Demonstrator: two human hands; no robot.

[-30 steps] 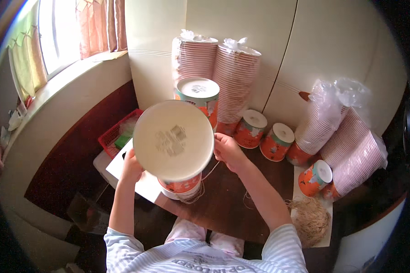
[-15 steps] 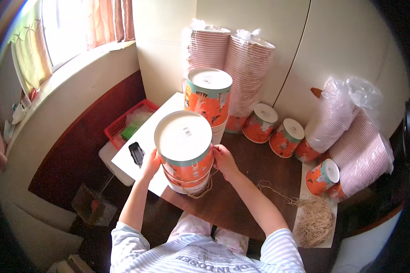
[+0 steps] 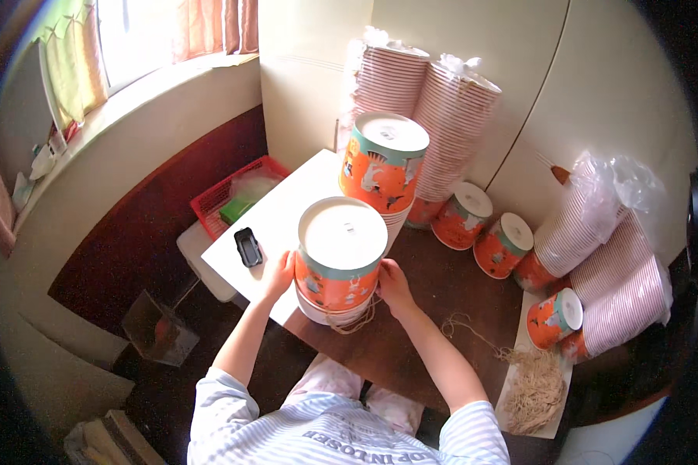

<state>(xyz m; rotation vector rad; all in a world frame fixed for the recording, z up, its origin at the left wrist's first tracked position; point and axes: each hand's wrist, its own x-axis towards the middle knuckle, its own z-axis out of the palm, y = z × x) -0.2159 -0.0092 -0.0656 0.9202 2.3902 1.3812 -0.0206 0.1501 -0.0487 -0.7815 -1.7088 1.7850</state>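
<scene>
Head view: an orange tub [image 3: 342, 260] stands inverted near the desk's [image 3: 461, 291] front edge, closed white base uppermost, long axis close to vertical. White rims [image 3: 316, 311] show beneath it, with looped twine [image 3: 358, 321] at 5 o'clock. The left hand [image 3: 278, 277] has its grip on the tub's side at 8 o'clock; the right hand [image 3: 394, 285] grasps it at 4 o'clock, fingertips partly hidden. Taken from the tub, a second tub stack [image 3: 381, 178] stands close at 1 o'clock; contact cannot be determined. A black tray [image 3: 248, 246] lies at 9 o'clock, a red basket [image 3: 223, 196] at 10 o'clock, a twine bundle [image 3: 537, 391] at 4 o'clock. The base carries a small dark mark, illegible. Lettering crosses the striped shirt [image 3: 287, 434].
</scene>
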